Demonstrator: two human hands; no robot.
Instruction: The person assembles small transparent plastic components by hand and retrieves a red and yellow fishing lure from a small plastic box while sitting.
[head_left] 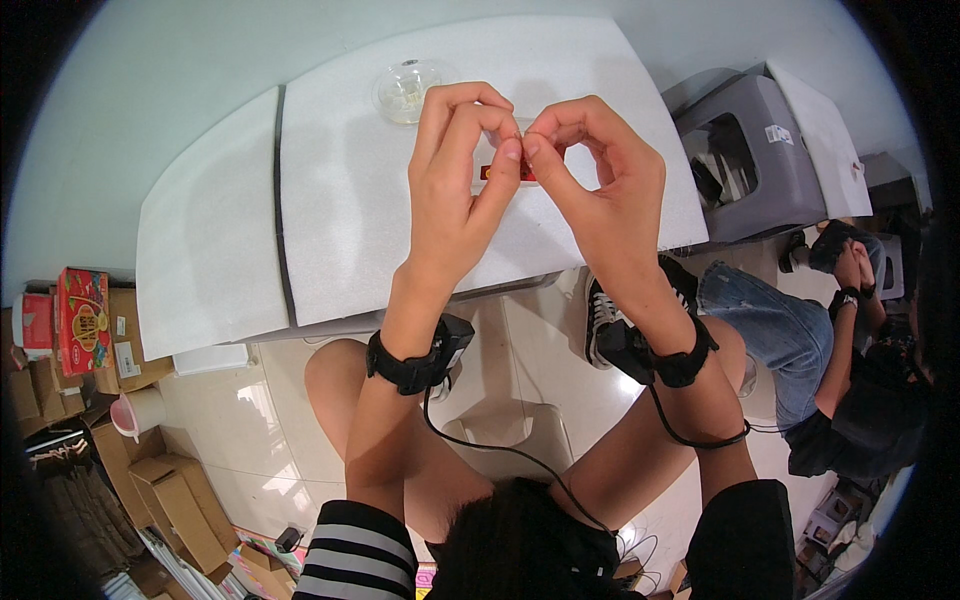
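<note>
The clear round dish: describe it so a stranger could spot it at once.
Find the large white table. Near its far edge, beyond the left hand and slightly leftward, sits the dish, transparent and circular, unlike the small red item.

Under both the left hand [447, 190] and the right hand [615, 190] there was a table with a matt white, foam-like top [350, 180]. A straight dark seam [281, 200] crossed it, left of the left hand. Beyond this hand stood a round, clear plastic container [392, 85]. A small red piece [487, 173] showed between the hands, partly hidden.
</note>
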